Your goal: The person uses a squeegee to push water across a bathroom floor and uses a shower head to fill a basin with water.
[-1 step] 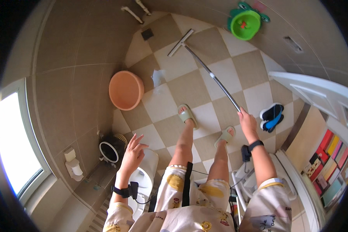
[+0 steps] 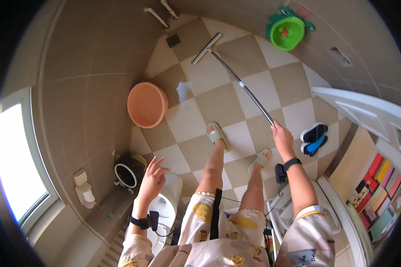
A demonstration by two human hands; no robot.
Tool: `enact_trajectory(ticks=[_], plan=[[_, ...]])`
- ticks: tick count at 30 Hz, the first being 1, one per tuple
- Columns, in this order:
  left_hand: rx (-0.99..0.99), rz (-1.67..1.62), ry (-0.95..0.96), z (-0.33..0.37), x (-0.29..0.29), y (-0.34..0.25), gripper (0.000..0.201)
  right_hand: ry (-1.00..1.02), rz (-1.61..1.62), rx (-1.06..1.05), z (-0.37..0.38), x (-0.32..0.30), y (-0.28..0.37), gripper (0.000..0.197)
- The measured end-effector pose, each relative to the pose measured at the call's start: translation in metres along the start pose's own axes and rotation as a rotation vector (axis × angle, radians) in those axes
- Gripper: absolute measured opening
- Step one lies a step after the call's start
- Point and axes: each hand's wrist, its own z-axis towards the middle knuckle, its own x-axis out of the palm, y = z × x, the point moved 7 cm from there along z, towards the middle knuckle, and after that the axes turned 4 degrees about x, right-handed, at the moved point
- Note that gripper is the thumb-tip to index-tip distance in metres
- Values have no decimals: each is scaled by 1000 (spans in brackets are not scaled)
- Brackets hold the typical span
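My right hand point(image 2: 282, 137) is wrapped around the upper end of a floor squeegee point(image 2: 256, 101) with a long metal handle. The handle slants away to the far left, and the wide blade point(image 2: 207, 48) rests on the checkered tile floor point(image 2: 216, 100). My left hand point(image 2: 153, 177) hangs in the air above the white toilet point(image 2: 170, 189), fingers spread and holding nothing. On the floor between the blade and an orange tub point(image 2: 147, 105) is a pale, shiny patch point(image 2: 182, 91), perhaps water.
A dark floor drain point(image 2: 173, 40) lies at the far corner below wall pipes point(image 2: 156, 17). A green frog-shaped basin point(image 2: 287, 34) hangs on the far right wall. Black and blue shoes point(image 2: 314, 139) sit by the white door point(image 2: 361, 111). A dark bin point(image 2: 128, 173) stands left of the toilet.
The squeegee blade has shifted slightly left across the tiles, and my right hand has moved a little left with the handle. My left hand has barely moved. The whole view has shifted slightly.
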Motion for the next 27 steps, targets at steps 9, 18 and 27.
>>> enact_trajectory(ticks=[9,18,27], plan=[[-87,-48,1,-9,-8,36,29,24,-26,-48,88,-4,149,30],[-21,-4,-59,-17,2,-15,23,-39,47,-39,-57,-12,-74,32],[101,26,-105,1,49,-123,24,40,-1,294,-264,-66,-334,31]])
